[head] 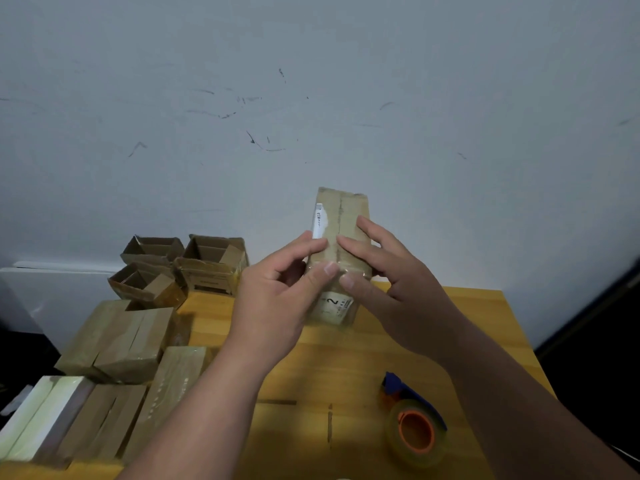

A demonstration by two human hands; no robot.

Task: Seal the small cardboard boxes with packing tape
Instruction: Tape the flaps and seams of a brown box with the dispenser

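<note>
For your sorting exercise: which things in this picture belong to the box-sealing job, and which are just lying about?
Belonging to the job:
held box, gripped by left hand and right hand
tape dispenser
open boxes
closed boxes

Lying about:
pale flat packs at the table's left edge
white panel against the wall

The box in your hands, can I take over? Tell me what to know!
Left hand and right hand both hold the box up above the table, fingers pressing along its taped seam.
Tape dispenser lies on the table at the right.
Closed boxes lie at the left.
Left to do: three open boxes at the back left.
</note>
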